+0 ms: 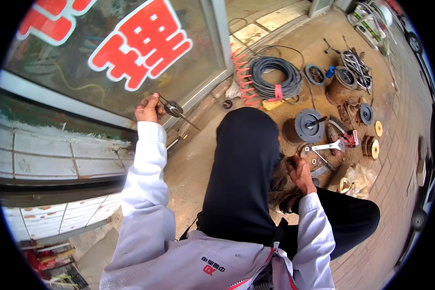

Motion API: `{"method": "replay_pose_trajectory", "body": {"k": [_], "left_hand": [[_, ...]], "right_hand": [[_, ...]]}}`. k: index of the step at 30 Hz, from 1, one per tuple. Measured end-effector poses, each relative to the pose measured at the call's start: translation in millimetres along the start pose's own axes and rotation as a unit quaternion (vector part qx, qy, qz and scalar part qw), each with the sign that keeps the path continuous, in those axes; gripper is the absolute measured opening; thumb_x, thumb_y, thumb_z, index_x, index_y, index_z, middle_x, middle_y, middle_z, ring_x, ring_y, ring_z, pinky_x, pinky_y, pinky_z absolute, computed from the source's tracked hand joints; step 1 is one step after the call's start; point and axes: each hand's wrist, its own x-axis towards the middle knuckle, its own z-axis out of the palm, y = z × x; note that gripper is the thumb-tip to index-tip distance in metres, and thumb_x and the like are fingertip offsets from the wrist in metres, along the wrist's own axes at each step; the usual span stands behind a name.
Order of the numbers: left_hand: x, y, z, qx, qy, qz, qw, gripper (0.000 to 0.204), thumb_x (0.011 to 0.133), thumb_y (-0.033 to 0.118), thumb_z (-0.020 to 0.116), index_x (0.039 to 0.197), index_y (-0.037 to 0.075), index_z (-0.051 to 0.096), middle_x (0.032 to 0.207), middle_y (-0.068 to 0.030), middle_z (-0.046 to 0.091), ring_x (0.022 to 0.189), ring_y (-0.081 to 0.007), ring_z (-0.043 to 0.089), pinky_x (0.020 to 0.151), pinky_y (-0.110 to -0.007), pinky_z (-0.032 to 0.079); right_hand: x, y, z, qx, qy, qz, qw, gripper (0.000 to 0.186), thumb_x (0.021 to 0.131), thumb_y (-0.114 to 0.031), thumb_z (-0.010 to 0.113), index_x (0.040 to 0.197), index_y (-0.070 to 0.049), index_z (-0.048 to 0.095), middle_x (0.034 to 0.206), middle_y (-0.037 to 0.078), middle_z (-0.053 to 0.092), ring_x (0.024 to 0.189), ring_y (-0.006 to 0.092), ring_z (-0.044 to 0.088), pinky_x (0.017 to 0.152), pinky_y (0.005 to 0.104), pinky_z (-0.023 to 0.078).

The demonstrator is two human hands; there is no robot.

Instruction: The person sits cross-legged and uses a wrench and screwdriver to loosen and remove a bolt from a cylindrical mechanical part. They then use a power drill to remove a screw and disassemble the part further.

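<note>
My left hand is closed on a slender metal shaft with a round dark disc, held out beside the glass door's lower part. My right hand is curled by my right leg, its grip hidden or too small to make out. Just beyond it lie a large silver wrench, a red-and-black tool and a thin metal bar. Above these stands a rusty cylindrical housing with a grey round cover.
Coiled grey hose, a red spiral hose, rusty housings, cable bundles, yellow spools and plastic bags crowd the ground. The glass door is at left, brick paving at right with parked vehicles beyond.
</note>
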Motion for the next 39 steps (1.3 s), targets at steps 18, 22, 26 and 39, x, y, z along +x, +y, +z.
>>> {"method": "replay_pose_trajectory", "body": {"k": [18, 22, 26, 39], "left_hand": [[-130.5, 104.5, 335.4, 0.121, -0.566, -0.02, 0.815, 0.015, 0.092, 0.017, 0.07, 0.091, 0.005, 0.063, 0.069, 0.0025, 0.053, 0.05, -0.0059, 0.044, 0.051, -0.025, 0.043], [-170.0, 79.8, 347.2, 0.123, -0.654, -0.05, 0.745, 0.014, 0.092, 0.016, 0.07, 0.096, 0.003, 0.064, 0.072, 0.0013, 0.056, 0.053, -0.0058, 0.052, 0.051, -0.023, 0.045], [-204.0, 53.4, 355.9, 0.171, -0.734, -0.059, 0.655, 0.013, 0.093, 0.013, 0.07, 0.094, 0.002, 0.064, 0.073, 0.0002, 0.06, 0.058, -0.0061, 0.055, 0.052, -0.022, 0.044], [-241.4, 46.1, 360.9, 0.194, -0.8, -0.067, 0.563, 0.015, 0.091, 0.014, 0.071, 0.094, 0.001, 0.066, 0.077, -0.0002, 0.062, 0.063, -0.0063, 0.057, 0.055, -0.023, 0.046]], "right_hand": [[-44.2, -124.0, -216.8, 0.011, 0.155, -0.118, 0.981, 0.026, 0.088, -0.011, 0.065, 0.108, 0.005, 0.068, 0.086, 0.021, 0.071, 0.081, 0.0297, 0.071, 0.075, 0.0403, 0.054], [-43.2, -92.3, -225.8, 0.129, 0.173, -0.08, 0.973, 0.038, 0.087, -0.009, 0.067, 0.121, 0.008, 0.064, 0.106, 0.017, 0.072, 0.097, 0.0239, 0.069, 0.085, 0.0365, 0.054], [-29.0, -65.8, -218.2, 0.221, 0.127, -0.113, 0.96, 0.07, 0.08, -0.003, 0.071, 0.146, 0.003, 0.047, 0.14, 0.022, 0.057, 0.132, 0.0308, 0.054, 0.11, 0.0395, 0.044], [-35.0, -62.9, -182.4, 0.202, 0.052, -0.141, 0.968, 0.084, 0.073, -0.002, 0.076, 0.15, 0.0, 0.042, 0.122, 0.018, 0.069, 0.115, 0.0264, 0.065, 0.101, 0.0359, 0.049]]}}
